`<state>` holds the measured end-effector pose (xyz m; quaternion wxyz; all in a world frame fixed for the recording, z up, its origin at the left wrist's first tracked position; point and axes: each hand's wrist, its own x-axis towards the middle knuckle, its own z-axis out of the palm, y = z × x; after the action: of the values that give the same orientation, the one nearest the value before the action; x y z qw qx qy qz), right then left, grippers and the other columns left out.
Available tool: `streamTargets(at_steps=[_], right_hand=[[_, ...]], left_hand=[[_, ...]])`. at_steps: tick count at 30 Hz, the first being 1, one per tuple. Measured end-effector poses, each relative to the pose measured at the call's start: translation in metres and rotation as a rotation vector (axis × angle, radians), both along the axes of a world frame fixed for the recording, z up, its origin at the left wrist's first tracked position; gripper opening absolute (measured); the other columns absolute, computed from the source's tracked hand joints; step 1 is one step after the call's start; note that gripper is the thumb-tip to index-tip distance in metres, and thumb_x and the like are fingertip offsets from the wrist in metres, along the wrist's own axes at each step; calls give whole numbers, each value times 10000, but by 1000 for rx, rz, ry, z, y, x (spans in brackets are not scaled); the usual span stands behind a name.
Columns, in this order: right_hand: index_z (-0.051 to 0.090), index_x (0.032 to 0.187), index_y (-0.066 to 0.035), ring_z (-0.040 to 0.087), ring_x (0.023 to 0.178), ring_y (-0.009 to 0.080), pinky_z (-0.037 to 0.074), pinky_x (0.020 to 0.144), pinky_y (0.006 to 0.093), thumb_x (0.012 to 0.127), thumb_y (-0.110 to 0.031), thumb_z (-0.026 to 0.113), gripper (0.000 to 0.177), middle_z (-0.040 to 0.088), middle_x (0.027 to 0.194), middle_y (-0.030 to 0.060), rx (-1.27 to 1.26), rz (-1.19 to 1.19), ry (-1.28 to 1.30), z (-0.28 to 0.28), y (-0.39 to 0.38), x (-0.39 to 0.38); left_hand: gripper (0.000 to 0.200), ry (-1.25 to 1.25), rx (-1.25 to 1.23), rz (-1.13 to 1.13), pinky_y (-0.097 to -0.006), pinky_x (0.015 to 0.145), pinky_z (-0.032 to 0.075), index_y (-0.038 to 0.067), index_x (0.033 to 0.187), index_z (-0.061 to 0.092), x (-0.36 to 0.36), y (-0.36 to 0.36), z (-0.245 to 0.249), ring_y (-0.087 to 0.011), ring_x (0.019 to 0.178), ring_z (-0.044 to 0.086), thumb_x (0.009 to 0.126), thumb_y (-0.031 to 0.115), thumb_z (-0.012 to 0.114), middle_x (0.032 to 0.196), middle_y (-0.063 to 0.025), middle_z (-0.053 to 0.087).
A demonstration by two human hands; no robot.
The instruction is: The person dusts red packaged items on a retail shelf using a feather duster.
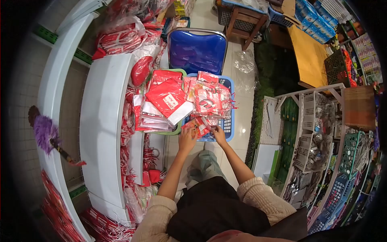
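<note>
A small red packet [200,126] in clear plastic, with some yellow on it, is at the near edge of the blue basket [229,129]. The fingers of my left hand [188,139] are closed on its left side. My right hand [219,135] pinches the packet's right edge. Just beyond my hands, more red-and-white plastic-wrapped packets [207,101] are heaped in the blue basket. To the left, a green basket [176,130] holds a pile with a red packet [166,97] on top, bearing a white label, and white folded packets below.
A blue-seated chair [197,52] stands behind the baskets. White shelving [102,133] runs along the left, with red bagged goods [121,40] beside it and a purple duster [46,133] hanging there. Racks with white baskets [304,151] line the right. Clear plastic [244,70] lies on the tiled floor.
</note>
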<state>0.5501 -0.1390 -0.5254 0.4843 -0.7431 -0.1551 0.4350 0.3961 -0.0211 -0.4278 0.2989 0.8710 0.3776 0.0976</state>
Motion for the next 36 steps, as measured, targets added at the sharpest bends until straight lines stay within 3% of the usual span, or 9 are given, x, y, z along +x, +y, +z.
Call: streamTargets(at_steps=[7, 13, 17, 21, 25, 28, 29, 32, 36], right_hand=[[548, 1095, -4, 579, 823, 158, 453, 655, 310, 807, -299, 598, 415, 621, 957, 104, -56, 262, 217, 0, 37, 16], [483, 1199, 12, 555, 945, 225, 432, 822, 310, 774, -509, 606, 683, 575, 1082, 154, -104, 575, 201, 6, 28, -10], [523, 1115, 18, 535, 949, 189, 417, 798, 294, 815, -587, 492, 676, 584, 1021, 110, 104, 121, 566, 28, 26, -24], [579, 830, -27, 502, 699, 152, 406, 628, 304, 866, -481, 474, 467, 564, 773, 55, 33, -90, 356, 67, 27, -26], [576, 847, -35, 478, 583, 123, 380, 526, 286, 890, -310, 440, 310, 554, 692, 9, 32, -269, 196, 47, 17, -35], [577, 806, -16, 488, 603, 131, 387, 546, 281, 894, -301, 431, 332, 555, 689, 34, 27, -221, -44, 61, 5, -34], [537, 807, 39, 519, 622, 276, 399, 604, 390, 906, -273, 396, 356, 571, 676, 143, 52, -163, -119, 75, 2, -33], [505, 898, 43, 535, 678, 309, 400, 652, 416, 910, -237, 387, 304, 558, 735, 197, 383, -450, -361, 137, 19, -52], [492, 957, 23, 514, 714, 286, 402, 658, 384, 894, -192, 435, 231, 547, 793, 177, 109, -57, -472, 206, 16, -67]], left_hand=[[349, 355, 296, 15, -437, 815, 415, 79, 1057, 546, 16, 16, -64, -290, 990, 523, 780, 289, 576, 1039, -125, 546], [288, 657, -248, -177, -441, 642, 487, 41, 1008, 545, 23, 26, -72, -315, 729, 618, 799, 239, 556, 836, -134, 616], [269, 244, -179, -246, -463, 620, 483, 17, 995, 540, 23, 3, -39, -345, 714, 606, 785, 184, 546, 843, -154, 601], [296, 133, -181, -300, -468, 630, 478, 19, 1019, 532, 22, -34, 0, -351, 734, 598, 747, 133, 561, 853, -156, 584], [338, -16, -193, -316, -450, 659, 476, 38, 1045, 537, 18, -51, 21, -357, 771, 586, 719, 113, 588, 901, -166, 562], [374, -174, -179, -347, -422, 726, 461, 47, 1072, 547, 10, -47, 49, -341, 844, 566, 716, 142, 611, 921, -157, 552], [389, -241, -166, -360, -409, 757, 454, 51, 1084, 550, 6, -44, 59, -331, 880, 558, 717, 156, 620, 927, -151, 549], [396, -299, -369, -340, -365, 870, 394, 68, 1107, 554, -10, -33, 89, -297, 1007, 490, 743, 205, 626, 958, -128, 536], [427, -554, -638, -105, -345, 963, 309, 81, 1193, 498, -36, -29, 112, -249, 1112, 409, 814, 256, 586, 1150, -123, 451]])
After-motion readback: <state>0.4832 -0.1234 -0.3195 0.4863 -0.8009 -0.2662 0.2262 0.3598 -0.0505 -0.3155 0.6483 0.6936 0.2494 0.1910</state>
